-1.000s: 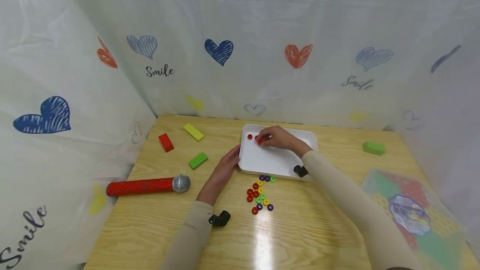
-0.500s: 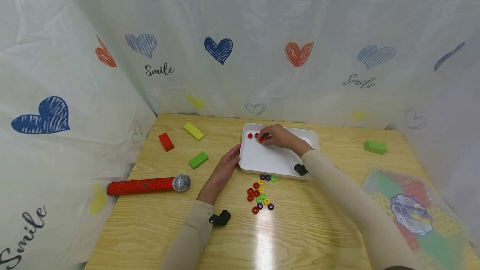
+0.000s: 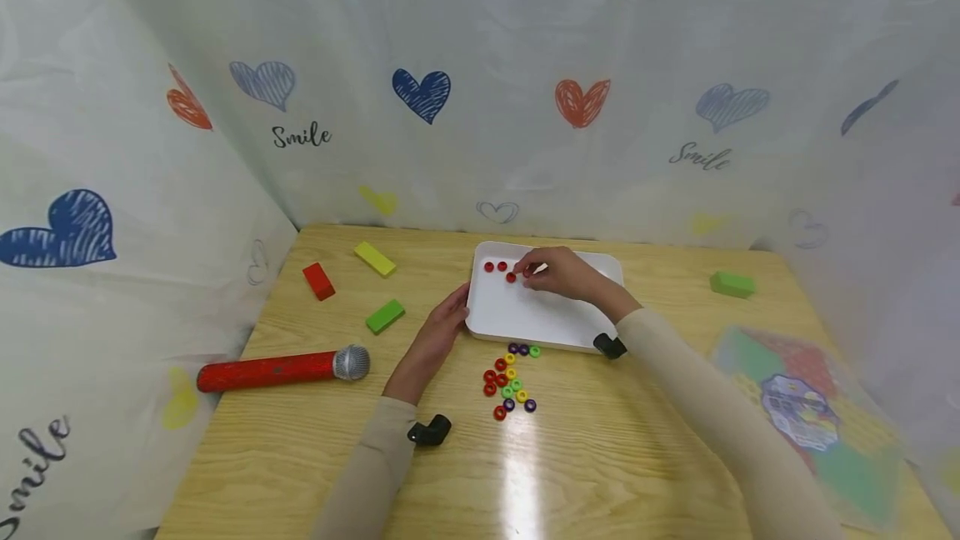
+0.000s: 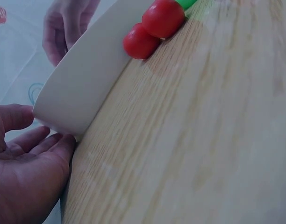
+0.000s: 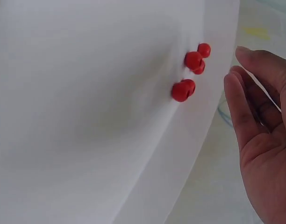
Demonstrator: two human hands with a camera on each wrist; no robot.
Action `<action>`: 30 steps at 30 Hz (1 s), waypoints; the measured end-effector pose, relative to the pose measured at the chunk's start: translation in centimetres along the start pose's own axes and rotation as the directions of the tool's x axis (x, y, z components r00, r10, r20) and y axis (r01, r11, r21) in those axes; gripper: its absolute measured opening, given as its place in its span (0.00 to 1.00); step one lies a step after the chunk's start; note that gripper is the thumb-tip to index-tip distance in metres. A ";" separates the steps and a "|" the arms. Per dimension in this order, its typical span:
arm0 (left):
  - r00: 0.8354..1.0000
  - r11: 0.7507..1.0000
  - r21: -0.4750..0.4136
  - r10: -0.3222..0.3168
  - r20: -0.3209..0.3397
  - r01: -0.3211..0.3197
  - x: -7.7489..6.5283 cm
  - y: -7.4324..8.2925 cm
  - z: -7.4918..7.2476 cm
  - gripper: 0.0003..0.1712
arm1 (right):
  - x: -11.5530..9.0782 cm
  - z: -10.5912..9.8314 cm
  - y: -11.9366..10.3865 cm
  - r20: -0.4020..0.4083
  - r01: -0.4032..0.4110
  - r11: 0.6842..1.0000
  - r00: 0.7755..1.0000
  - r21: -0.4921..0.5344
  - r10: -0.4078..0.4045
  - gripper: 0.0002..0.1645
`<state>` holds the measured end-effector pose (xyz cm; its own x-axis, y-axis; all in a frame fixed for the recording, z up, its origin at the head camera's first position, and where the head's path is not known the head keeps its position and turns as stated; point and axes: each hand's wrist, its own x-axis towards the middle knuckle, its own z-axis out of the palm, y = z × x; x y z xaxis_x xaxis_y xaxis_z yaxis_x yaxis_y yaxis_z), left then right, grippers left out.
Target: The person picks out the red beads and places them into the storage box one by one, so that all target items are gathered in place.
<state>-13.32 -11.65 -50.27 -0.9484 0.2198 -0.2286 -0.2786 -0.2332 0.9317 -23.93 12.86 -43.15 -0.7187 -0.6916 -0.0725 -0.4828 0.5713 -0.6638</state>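
Observation:
Several small red ring beads (image 3: pixel 502 266) lie near the far left corner of a shallow white tray (image 3: pixel 517 312). Above them my right hand (image 3: pixel 566 273) hovers inside the tray; in the right wrist view its thumb and forefinger (image 5: pixel 237 105) are parted with nothing between them, beside the red beads (image 5: pixel 181 91). At the tray's left end my left hand (image 3: pixel 433 342) holds the edge. The left wrist view has its thumb (image 4: pixel 17 115) at the rim and its fingertips at the lower edge of the tray wall (image 4: pixel 87 84).
Loose ring beads (image 3: pixel 511 373) in red, yellow, green and purple lie before the tray. A red microphone (image 3: pixel 277 370) and red, yellow and green blocks (image 3: pixel 386 317) are on the left. At right are a green block (image 3: pixel 732 284) and a clear patterned package (image 3: pixel 810 423).
The right hand has let go of a red bead, which now lies in the tray, and has drawn slightly right of it. The head view has shifted a little; the left hand stays at the tray.

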 end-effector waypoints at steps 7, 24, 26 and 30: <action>1.000 1.000 0.005 -0.014 -0.003 0.014 -0.1 0.1 0.0 0.29 | -2.9 1.4 -2.4 0.023 0.082 0.994 0.996 0.068 -0.084 0.17; 1.000 1.000 0.012 -0.016 0.009 0.016 -0.1 0.3 0.1 0.29 | -6.2 6.8 -6.7 0.187 0.218 0.975 0.961 -0.049 -0.205 0.13; 1.000 1.000 0.008 -0.015 0.006 0.015 -0.1 0.3 0.1 0.29 | -6.2 7.2 -6.6 0.192 0.215 0.972 0.962 -0.091 -0.194 0.13; 1.000 1.000 -0.001 -0.027 -0.005 0.027 0.0 0.2 0.0 0.29 | -6.3 7.9 -6.4 0.197 0.211 0.960 0.965 -0.184 -0.175 0.13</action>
<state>-13.39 -11.71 -50.05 -0.9412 0.2215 -0.2551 -0.3044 -0.2281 0.9248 -12.36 10.01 -44.35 -0.5104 -0.8540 -0.1007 -0.7072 0.4835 -0.5159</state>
